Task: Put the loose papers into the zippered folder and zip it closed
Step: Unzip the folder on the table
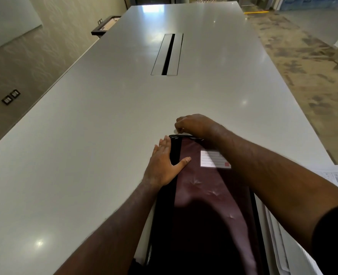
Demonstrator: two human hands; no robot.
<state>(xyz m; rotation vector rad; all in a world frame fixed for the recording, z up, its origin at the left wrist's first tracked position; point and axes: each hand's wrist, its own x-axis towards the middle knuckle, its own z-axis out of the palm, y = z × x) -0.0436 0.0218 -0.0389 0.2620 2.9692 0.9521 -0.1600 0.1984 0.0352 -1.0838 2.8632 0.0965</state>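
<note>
At the near end of the long grey table (104, 135), the maroon zippered folder (207, 195) lies flat, black-edged, with a lined white label (213, 159) near its far end. Loose papers (334, 177) lie just beside it on the right, still outside, partly hidden under the right forearm.

Right hand (195, 125): at the folder's far corner, fingers curled in a pinch; the zipper pull itself is too small to make out, so what it holds cannot be told.

Left hand (164, 165): flat, fingers straight, pressing the folder's left black edge, thumb on the maroon face.

Risks, as judged:
- If the right hand draws the zipper shut, the papers stay outside.
- If the left hand lifts, the folder may slide on the smooth top.
- Papers fed in carelessly may catch in the zipper teeth or crease.

Further out, a cable hatch (167, 54) sits mid-table.
</note>
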